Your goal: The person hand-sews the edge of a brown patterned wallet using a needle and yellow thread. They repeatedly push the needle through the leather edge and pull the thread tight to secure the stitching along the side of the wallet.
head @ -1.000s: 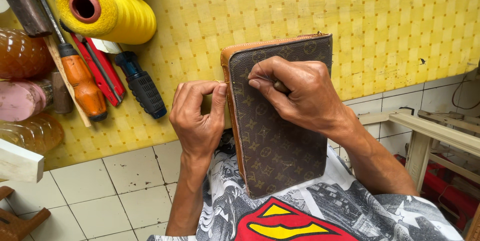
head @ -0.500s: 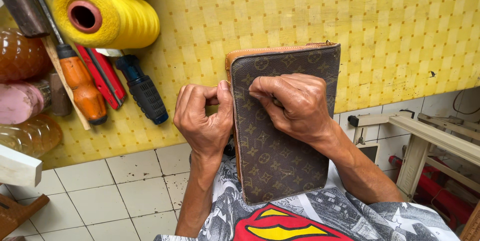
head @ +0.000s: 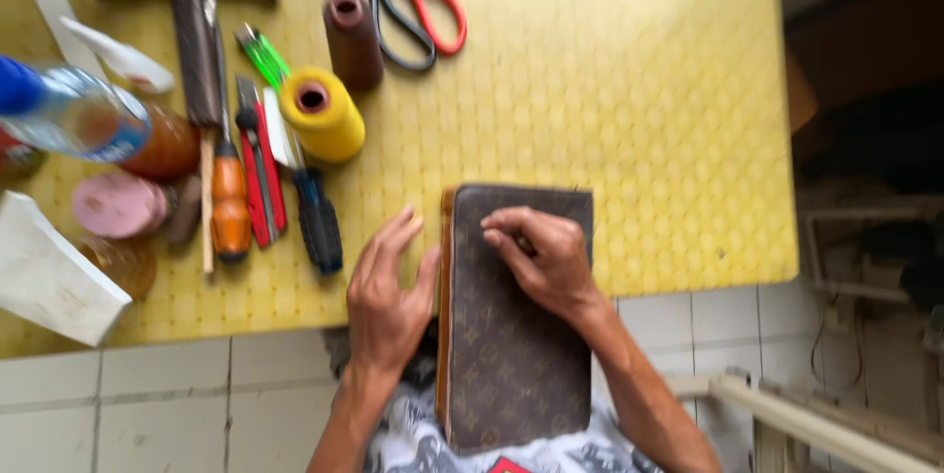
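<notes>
Your L hand (head: 388,296) is lying open, fingers flat, against the left edge of the brown patterned wallet (head: 511,335), which is overhanging the yellow mat (head: 629,89). Your R hand (head: 546,262) is pressing on top, curled; possibly pinching sth small, can't tell.

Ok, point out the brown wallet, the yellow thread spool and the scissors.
Brown wallet (head: 511,375): head view, on the patterned cover below the right hand.
Yellow thread spool (head: 329,124): head view, on its wound yellow side.
Scissors (head: 438,11): head view, on the red handle loop.
</notes>
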